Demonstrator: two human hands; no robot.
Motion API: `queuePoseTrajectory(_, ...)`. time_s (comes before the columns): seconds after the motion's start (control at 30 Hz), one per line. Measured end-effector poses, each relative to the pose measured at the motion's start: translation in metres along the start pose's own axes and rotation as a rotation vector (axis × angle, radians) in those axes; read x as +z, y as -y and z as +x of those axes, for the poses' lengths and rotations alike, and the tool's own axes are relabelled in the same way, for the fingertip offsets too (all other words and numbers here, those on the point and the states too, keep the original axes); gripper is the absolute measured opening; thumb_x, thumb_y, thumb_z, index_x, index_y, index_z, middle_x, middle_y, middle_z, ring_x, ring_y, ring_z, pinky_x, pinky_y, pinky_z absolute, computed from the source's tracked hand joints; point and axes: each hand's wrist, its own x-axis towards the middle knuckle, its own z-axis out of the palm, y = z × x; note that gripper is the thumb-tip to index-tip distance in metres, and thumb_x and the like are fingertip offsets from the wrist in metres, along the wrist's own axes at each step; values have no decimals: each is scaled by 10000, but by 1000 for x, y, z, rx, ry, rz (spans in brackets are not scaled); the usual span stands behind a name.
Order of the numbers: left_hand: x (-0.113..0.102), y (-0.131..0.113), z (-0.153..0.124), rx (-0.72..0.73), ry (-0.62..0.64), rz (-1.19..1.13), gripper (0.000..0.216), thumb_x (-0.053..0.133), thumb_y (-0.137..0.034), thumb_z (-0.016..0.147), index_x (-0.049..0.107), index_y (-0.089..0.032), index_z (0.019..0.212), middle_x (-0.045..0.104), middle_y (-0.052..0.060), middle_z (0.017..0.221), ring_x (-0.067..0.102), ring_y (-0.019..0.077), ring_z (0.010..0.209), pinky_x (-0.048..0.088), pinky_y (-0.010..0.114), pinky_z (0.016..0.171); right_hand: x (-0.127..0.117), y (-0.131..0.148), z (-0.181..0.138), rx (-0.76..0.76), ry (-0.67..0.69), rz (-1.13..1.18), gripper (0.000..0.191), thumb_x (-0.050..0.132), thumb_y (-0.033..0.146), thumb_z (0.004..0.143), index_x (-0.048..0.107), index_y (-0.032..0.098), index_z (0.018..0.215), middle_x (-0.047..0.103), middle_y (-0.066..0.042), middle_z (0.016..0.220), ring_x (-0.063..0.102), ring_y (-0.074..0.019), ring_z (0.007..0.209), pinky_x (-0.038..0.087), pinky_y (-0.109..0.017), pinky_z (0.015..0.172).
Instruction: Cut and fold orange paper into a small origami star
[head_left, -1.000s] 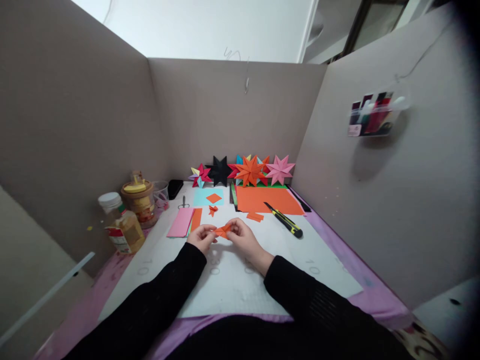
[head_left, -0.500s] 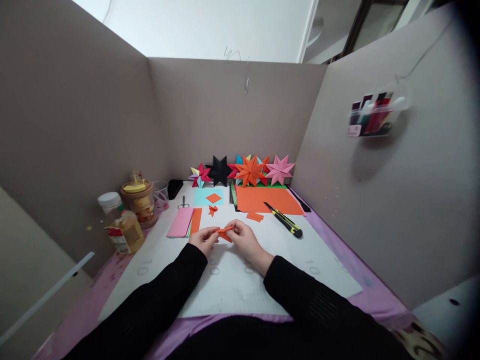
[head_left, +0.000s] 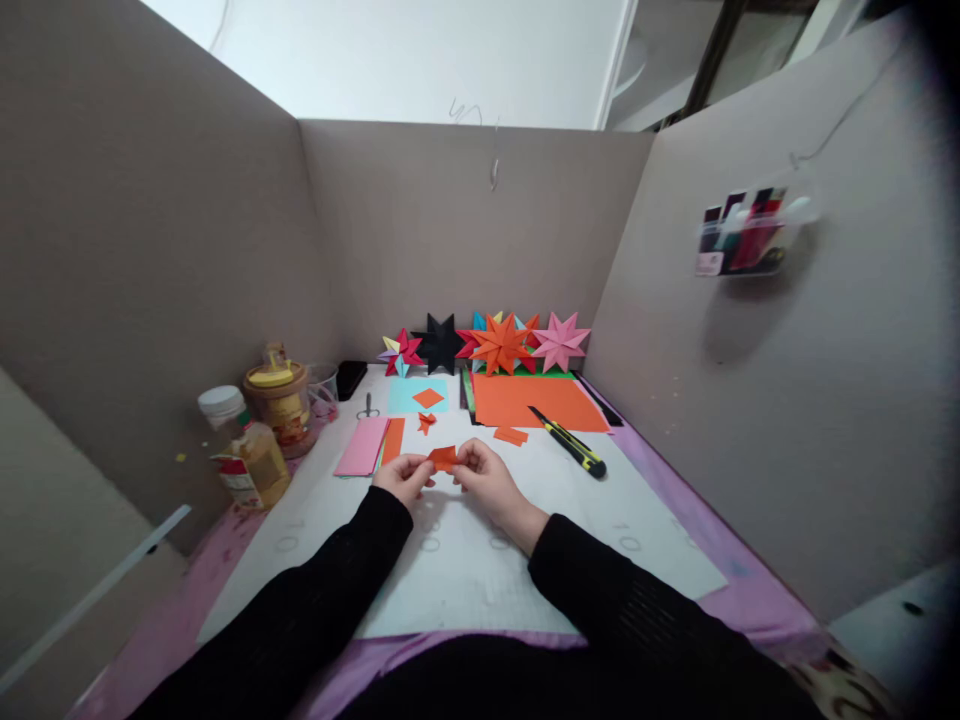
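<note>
Between my two hands, above the white board (head_left: 465, 580), is a small piece of orange paper (head_left: 442, 458). My left hand (head_left: 405, 477) pinches its left end, and my right hand (head_left: 484, 475) pinches the right end. Fingertips cover both ends, so I cannot make out all its folds. Just beyond lies a small folded orange paper piece (head_left: 426, 423). An orange paper square (head_left: 428, 398) rests on a light blue sheet (head_left: 397, 396). To the right of my right hand are small orange paper strips (head_left: 511, 436) and a black-and-yellow utility knife (head_left: 570, 445).
Pink paper (head_left: 361, 446) tops a stack at left, with scissors (head_left: 368, 408) behind. Large orange sheets (head_left: 532, 402) lie back right. Folded paper stars (head_left: 501, 343) line the rear wall. A glue bottle (head_left: 259, 465) and a tub (head_left: 279, 405) stand left.
The orange paper has turned in my fingers: a narrow, pointed shape before, it now shows a broader flat face. Both hands stay in nearly the same place.
</note>
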Motion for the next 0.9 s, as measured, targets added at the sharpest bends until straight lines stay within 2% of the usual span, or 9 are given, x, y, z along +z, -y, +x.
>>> queuePoseTrajectory(0.2,0,1,2,-3,-5,-18,276,661,-352,589,602,-122,731,645,31,601,617,151,543,394,190,395,-2,2,1,63,77,87,171,628,261,672,493,186,744,515,39,665,531,-110,593,425,-223,510)
queuePoseTrajectory(0.4,0,3,2,2,-11,-16,279,663,-357,583,599,-125,723,639,26,593,609,148,532,390,192,392,-1,4,0,75,68,113,209,657,279,668,497,185,764,551,24,674,556,-122,609,448,-242,543)
queuePoseTrajectory(0.6,4,4,-2,82,23,-13,259,658,-321,593,585,-133,755,621,23,613,589,144,573,413,196,413,0,1,-1,23,41,-14,132,600,209,684,482,179,733,494,57,576,475,-86,494,366,-211,484)
queuePoseTrajectory(0.7,4,4,-3,125,49,5,266,651,-311,609,583,-130,792,625,32,652,569,132,578,418,197,431,1,2,-2,1,43,-69,109,586,193,686,486,176,727,474,57,595,442,-80,511,339,-206,489)
queuePoseTrajectory(0.9,2,6,-3,162,73,5,188,614,-282,652,543,-142,755,587,-2,581,525,102,512,382,190,435,4,6,-4,-48,27,-144,107,584,202,694,485,179,728,475,46,649,441,-90,573,350,-217,541)
